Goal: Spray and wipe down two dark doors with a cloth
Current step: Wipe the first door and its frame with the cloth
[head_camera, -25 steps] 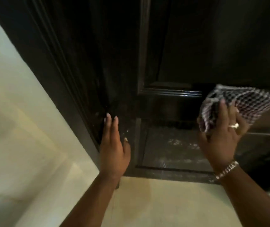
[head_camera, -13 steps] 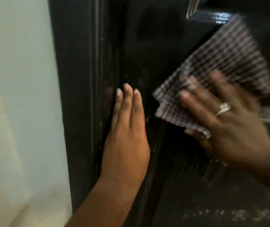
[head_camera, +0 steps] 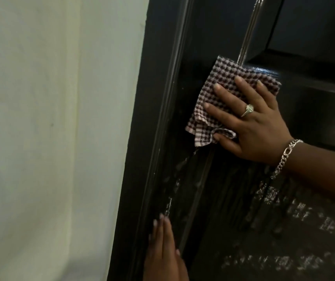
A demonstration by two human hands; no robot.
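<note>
Both hands flat on dark door [head_camera: 233, 199], right hand [head_camera: 251, 126] pressing cloth [head_camera: 223, 86]

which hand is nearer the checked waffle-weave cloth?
Right. The right hand presses the checked waffle-weave cloth flat against the dark door; the left hand rests well below it.

To your left a pale, greenish-white wall [head_camera: 57, 118] fills nearly half of what you see. Its plaster looks smooth but faintly mottled, with a soft vertical crease where one plane meets another. The light on it is dim and even, a little brighter toward the upper part and greyer low down. You see the wall's right edge meeting dark moulded trim [head_camera: 162, 118].
</note>
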